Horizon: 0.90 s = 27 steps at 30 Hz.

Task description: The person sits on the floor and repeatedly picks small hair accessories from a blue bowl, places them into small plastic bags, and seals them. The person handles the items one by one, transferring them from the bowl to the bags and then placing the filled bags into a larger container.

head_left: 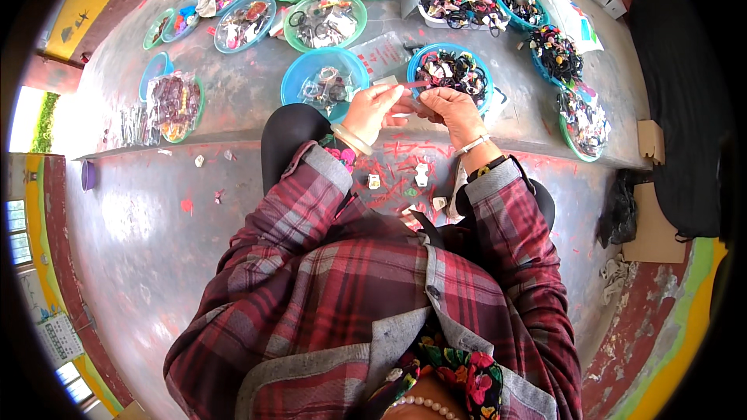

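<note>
A thin, pale strip-like small item, too small to identify, is being pinched between the closed fingers of the left hand and right hand, its long axis lying left-to-right, above the near edge of the grey bench, beside the blue plastic bowl of dark hair ties.

Red plaid sleeves (grey cuffs)

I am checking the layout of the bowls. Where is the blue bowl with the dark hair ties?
In the head view, the blue bowl of dark hair ties sits just beyond the right hand, right of centre, beside another blue bowl on its left.
</note>
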Motion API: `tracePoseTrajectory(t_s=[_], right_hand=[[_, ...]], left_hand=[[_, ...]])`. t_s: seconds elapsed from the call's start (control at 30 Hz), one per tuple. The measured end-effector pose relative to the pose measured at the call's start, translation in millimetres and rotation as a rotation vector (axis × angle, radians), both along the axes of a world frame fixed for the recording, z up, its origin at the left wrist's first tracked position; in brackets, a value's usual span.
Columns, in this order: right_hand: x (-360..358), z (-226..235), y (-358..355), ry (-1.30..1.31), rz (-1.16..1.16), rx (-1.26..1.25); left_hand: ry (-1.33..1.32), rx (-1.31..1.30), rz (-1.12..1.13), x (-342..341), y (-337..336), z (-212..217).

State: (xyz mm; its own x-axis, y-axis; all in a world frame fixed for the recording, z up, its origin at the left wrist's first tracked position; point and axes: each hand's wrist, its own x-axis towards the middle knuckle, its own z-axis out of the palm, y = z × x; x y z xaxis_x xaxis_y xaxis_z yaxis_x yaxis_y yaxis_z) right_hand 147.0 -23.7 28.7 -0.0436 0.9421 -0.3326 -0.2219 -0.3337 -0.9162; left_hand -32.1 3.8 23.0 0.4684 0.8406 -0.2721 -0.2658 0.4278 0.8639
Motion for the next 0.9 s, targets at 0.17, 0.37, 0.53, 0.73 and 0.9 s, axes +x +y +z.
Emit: tracePoseTrajectory(t_s=[0.17,0.37,0.53,0.73,0.9], right_hand=[[-3.5,2.4,-0.9,0.019,0.043,-0.001],[-3.2,2.8,-1.7,0.021,0.055,0.013],[-3.2,4.9,-1.8,-0.045,0.032,0.038],[1.1,-0.3,-0.1,0.105,-0.132,0.009],[5.7,7.6,-0.5,-0.044,0.039,-0.051]], left_hand=[[-0.062,-0.015,0.069,-0.2,1.1,-9.1],[-0.021,-0.023,0.079,-2.1,0.8,-7.0],[-0.035,-0.036,0.059,-1.0,1.1,-7.5],[0.017,0.001,-0.070,0.7,-2.6,-5.2],[0.032,0.000,-0.019,-1.4,-1.9,-4.4]])
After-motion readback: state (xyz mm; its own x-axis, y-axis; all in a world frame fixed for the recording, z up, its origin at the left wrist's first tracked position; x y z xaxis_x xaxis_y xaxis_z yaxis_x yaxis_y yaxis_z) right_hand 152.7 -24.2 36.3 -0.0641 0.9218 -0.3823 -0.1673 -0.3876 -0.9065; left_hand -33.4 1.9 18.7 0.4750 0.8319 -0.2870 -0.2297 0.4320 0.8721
